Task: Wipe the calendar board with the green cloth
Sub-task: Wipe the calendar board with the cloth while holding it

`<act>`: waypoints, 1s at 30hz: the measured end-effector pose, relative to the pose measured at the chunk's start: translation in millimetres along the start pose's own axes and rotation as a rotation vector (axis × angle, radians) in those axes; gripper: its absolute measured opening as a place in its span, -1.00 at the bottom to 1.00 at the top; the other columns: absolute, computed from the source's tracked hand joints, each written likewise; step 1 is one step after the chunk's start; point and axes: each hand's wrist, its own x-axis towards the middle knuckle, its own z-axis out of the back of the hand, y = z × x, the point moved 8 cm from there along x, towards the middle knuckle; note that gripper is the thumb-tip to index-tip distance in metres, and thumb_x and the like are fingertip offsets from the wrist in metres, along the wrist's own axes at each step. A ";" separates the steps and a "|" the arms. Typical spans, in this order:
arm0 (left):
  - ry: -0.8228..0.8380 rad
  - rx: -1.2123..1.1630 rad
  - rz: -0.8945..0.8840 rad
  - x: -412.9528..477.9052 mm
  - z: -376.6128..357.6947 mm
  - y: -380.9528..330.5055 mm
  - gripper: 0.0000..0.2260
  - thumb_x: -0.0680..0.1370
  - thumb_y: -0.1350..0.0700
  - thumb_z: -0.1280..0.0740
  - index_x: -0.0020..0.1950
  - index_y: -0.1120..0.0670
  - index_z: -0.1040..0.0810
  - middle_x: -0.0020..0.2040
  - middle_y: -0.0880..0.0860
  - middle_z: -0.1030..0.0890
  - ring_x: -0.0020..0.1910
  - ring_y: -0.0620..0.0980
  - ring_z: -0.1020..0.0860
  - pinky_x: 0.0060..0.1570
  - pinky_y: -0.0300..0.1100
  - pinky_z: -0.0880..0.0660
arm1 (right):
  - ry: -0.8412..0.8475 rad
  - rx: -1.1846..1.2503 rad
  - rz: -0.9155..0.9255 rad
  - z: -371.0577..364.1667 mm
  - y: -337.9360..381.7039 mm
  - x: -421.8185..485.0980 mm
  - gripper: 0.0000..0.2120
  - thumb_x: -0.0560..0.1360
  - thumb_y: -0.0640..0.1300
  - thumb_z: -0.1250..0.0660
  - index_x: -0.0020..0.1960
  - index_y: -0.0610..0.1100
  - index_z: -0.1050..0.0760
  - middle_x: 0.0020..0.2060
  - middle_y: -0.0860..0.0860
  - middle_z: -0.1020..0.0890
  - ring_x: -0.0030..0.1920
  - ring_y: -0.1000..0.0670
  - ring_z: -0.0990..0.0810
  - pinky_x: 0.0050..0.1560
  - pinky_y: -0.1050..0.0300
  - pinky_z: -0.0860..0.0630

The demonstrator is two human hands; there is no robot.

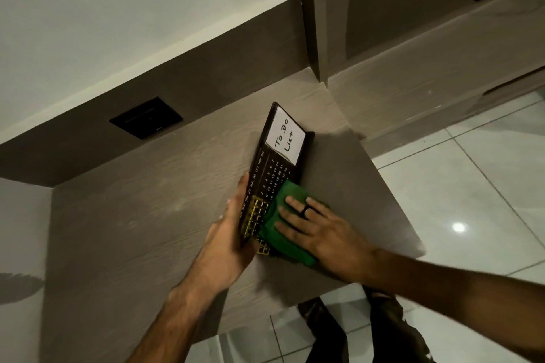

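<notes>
The calendar board is steadied along its long edge by the left hand on the grey desk, near the right edge. The green cloth is pressed flat under the right hand (fingers spread). Bare surface is left behind; a black wall socket is set well apart.

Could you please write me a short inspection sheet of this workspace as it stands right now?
Surface: grey-brown wood-grain counter set in a corner, bare apart from the job's things.
Job's things: dark calendar board lying flat, white To Do List card at its far end; green cloth over its near right part.
Clutter: nothing seen.
Grippers: left hand holds the board's left edge; right hand lies flat on the cloth, a dark ring on one finger.
Cables: nothing seen.
Surroundings: black wall plate on the backsplash, white tiled floor to the right.
</notes>
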 end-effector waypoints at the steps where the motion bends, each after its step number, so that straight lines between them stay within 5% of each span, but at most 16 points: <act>1: -0.001 0.015 0.003 -1.0 0.5 -1.1 0.02 0.50 0.32 -0.41 0.51 -0.39 0.24 0.46 0.02 -0.45 0.09 -0.10 -0.64 0.04 -0.24 -0.64 | -0.012 -0.035 0.004 5.5 -11.8 3.0 -0.31 0.34 -0.12 -0.54 0.43 -0.11 -0.39 0.40 -0.14 -0.44 0.43 -0.21 -0.34 0.39 -0.19 -0.20; 5: 0.003 0.048 0.022 -2.2 1.8 -4.1 0.02 0.50 0.29 -0.42 0.50 -0.40 0.25 0.50 0.01 -0.40 0.16 -0.01 -0.63 0.22 0.16 -0.58 | -0.139 -0.035 -0.353 47.0 -114.3 29.5 -0.29 0.38 -0.22 -0.51 0.47 -0.13 -0.33 0.46 -0.16 -0.35 0.46 -0.26 -0.26 0.43 -0.18 -0.11; 8: 0.008 0.043 0.018 -2.6 2.3 -7.7 0.01 0.49 0.28 -0.42 0.52 -0.37 0.23 0.53 0.03 -0.37 0.31 0.09 -0.56 0.25 0.23 -0.54 | -0.158 0.019 -0.556 48.7 -121.3 39.2 -0.25 0.44 -0.26 -0.41 0.54 -0.09 -0.16 0.53 -0.12 -0.21 0.51 -0.21 -0.12 0.47 -0.12 -0.03; 13: 0.015 0.026 -0.009 -1.8 2.6 -9.4 -0.02 0.51 0.37 -0.36 0.54 -0.32 0.20 0.51 0.10 -0.38 0.21 0.23 -0.60 0.12 0.23 -0.61 | 0.036 0.064 -0.218 -4.3 17.9 7.0 -0.20 0.25 0.01 -0.59 0.43 -0.10 -0.40 0.42 -0.13 -0.42 0.42 -0.20 -0.35 0.35 -0.19 -0.35; 19: 0.035 0.009 -0.007 -4.2 1.3 -10.5 -0.05 0.52 0.36 -0.37 0.56 -0.26 0.19 0.47 0.01 -0.42 0.20 0.09 -0.61 0.10 0.04 -0.65 | -0.022 -0.058 0.053 -1.0 -0.7 -0.1 -0.36 0.34 -0.11 -0.57 0.38 -0.05 -0.47 0.38 -0.06 -0.48 0.40 -0.14 -0.40 0.36 -0.13 -0.32; 22: 0.025 0.010 0.007 -3.5 2.2 -11.3 -0.04 0.51 0.31 -0.41 0.57 -0.23 0.20 0.42 -0.13 -0.46 0.20 -0.09 -0.60 0.21 0.05 -0.59 | -0.169 -0.057 -0.088 38.4 -85.5 23.7 -0.44 0.36 -0.21 -0.56 0.33 -0.13 -0.51 0.33 -0.12 -0.52 0.36 -0.22 -0.44 0.32 -0.24 -0.36; 24: 0.029 -0.018 0.028 -4.1 2.1 -10.9 -0.03 0.50 0.34 -0.41 0.58 -0.22 0.19 0.34 -0.31 -0.41 0.16 -0.22 -0.58 0.26 0.09 -0.56 | -0.078 -0.100 -0.148 49.7 -118.1 38.3 -0.46 0.45 -0.21 -0.39 0.42 -0.12 -0.41 0.40 -0.12 -0.43 0.41 -0.24 -0.36 0.34 -0.24 -0.31; 26: 0.028 -0.019 0.037 -4.3 2.6 -12.6 -0.01 0.49 0.35 -0.41 0.57 -0.23 0.19 0.35 -0.30 -0.39 0.20 -0.12 -0.60 0.25 0.17 -0.55 | -0.075 -0.066 -0.267 57.8 -143.0 46.0 -0.44 0.48 -0.25 -0.25 0.48 -0.08 -0.33 0.46 -0.10 -0.36 0.37 -0.26 -0.38 0.25 -0.22 -0.38; 30: 0.027 0.017 0.062 -5.3 2.1 -14.2 0.00 0.48 0.36 -0.41 0.56 -0.22 0.22 0.43 -0.17 -0.34 0.32 0.03 -0.53 0.30 0.22 -0.50 | -0.135 0.050 -0.549 66.0 -164.0 61.8 -0.28 0.44 -0.36 -0.34 0.53 -0.06 -0.21 0.49 -0.14 -0.30 0.42 -0.22 -0.33 0.32 -0.16 -0.34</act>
